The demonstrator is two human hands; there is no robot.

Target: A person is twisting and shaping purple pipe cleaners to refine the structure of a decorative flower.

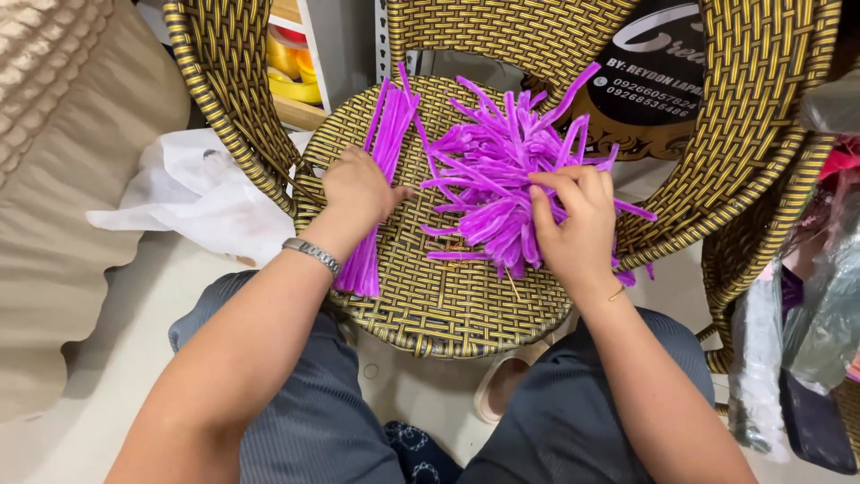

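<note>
While left hand [358, 190] lies flat, fingers together, on neat straight bundle of purple fuzzy sticks [381, 170], right hand [573, 224] pinches few sticks in messy purple pile [502, 179]. Both lie on woven chair seat [430, 305]. Looks partly done: small tidy bundle under left hand, bigger messy pile under right fingers still unsorted.

Woven chair [466, 314], gold and dark strands, round seat, curved back and arms. Second similar chair [761, 269] at right edge. Pale floor [116, 385] beneath. Beige cushion [54, 179] at left, white cloth [197, 197] beside it. Shelf [300, 63] with yellow tape rolls behind. Plastic bags [806, 332] at right. Light even, soft.
</note>
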